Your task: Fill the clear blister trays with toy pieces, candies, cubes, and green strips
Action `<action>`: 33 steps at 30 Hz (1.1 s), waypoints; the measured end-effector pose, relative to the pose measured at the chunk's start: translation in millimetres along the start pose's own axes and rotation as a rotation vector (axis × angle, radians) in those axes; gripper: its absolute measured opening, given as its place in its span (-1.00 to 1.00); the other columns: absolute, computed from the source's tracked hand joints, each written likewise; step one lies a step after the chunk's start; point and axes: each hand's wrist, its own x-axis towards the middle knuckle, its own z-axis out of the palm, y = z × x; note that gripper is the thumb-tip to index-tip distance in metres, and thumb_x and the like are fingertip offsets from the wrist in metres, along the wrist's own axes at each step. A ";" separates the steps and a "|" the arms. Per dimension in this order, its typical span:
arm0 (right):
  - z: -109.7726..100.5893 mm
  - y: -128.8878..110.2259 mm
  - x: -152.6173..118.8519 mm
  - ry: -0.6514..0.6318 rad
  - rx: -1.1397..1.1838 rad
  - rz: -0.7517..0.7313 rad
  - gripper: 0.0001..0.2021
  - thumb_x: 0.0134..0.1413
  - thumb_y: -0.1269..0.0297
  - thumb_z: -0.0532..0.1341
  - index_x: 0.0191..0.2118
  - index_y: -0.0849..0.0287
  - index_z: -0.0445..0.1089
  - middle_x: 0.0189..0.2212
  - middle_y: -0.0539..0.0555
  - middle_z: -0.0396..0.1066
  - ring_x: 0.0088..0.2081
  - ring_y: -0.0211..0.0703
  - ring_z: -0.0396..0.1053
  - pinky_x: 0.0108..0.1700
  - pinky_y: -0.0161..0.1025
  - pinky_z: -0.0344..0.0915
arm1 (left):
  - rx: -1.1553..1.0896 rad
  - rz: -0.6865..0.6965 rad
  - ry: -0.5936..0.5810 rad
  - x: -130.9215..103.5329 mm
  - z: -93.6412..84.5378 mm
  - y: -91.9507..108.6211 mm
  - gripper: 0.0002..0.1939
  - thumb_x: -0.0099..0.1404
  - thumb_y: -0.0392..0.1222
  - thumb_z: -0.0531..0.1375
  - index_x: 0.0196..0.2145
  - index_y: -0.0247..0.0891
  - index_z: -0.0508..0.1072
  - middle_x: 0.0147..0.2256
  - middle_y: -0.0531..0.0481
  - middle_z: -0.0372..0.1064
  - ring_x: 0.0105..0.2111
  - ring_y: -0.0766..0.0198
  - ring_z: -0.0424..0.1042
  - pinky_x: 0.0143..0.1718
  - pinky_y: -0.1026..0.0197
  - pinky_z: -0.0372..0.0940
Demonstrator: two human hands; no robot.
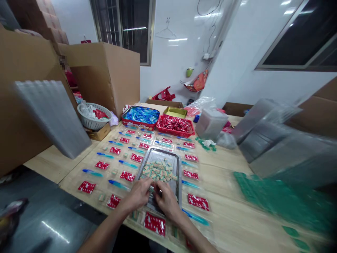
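Both my left hand (140, 193) and right hand (166, 199) are overhanging the tray (179, 177), grip indiscernible. Blocks (160, 170) are lying at twelve o'clock.

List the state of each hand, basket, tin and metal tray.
Left hand: fingers bent, grip unclear.
Right hand: fingers bent, grip unclear.
Metal tray: partly covered with small blocks.
Red tin: open, holding blue items.
Red basket: filled with red packets.
Gold tin: open.
White basket: open, loaded.

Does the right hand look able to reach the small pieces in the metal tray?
Probably yes: the right hand is over the near end of the tray; the small pieces lie just beyond, with nothing visible in between.
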 end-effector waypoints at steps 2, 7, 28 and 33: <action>-5.4 2.5 -2.3 -0.011 -0.007 0.013 -0.80 -0.16 0.60 0.04 -0.40 0.15 0.22 -0.41 0.01 0.32 -0.32 -0.15 0.25 -0.20 -0.21 0.11 | -0.013 0.004 0.013 4.5 4.4 3.4 -0.68 -0.04 -0.50 0.02 -0.32 -0.23 0.32 -0.29 -0.03 0.38 -0.25 0.18 0.36 -0.26 0.22 0.18; -7.8 8.6 -4.7 -0.050 -0.003 0.100 -0.80 -0.19 0.59 0.06 -0.40 0.17 0.24 -0.41 0.02 0.35 -0.30 -0.13 0.28 -0.22 -0.22 0.11 | -0.081 -0.021 0.013 8.8 11.6 4.9 -0.70 -0.07 -0.48 0.08 -0.34 -0.22 0.33 -0.38 0.06 0.33 -0.35 0.25 0.33 -0.28 0.25 0.16; -5.8 -0.5 2.0 -0.100 0.016 0.102 -0.74 -0.22 0.61 0.06 -0.38 0.16 0.33 -0.35 0.03 0.39 -0.24 -0.11 0.32 -0.16 -0.22 0.17 | -0.162 -0.122 -0.006 6.4 14.5 -6.2 -0.61 -0.13 -0.48 0.08 -0.28 -0.23 0.37 -0.55 0.17 0.25 -0.52 0.34 0.29 -0.48 0.32 0.09; -8.1 -0.8 1.5 -0.101 0.015 0.100 -0.71 -0.22 0.60 0.07 -0.32 0.17 0.36 -0.34 0.04 0.38 -0.24 -0.11 0.31 -0.16 -0.21 0.19 | -0.163 -0.107 0.004 5.9 17.7 -4.7 -0.62 -0.09 -0.48 0.07 -0.27 -0.24 0.38 -0.55 0.15 0.26 -0.49 0.31 0.30 -0.46 0.31 0.09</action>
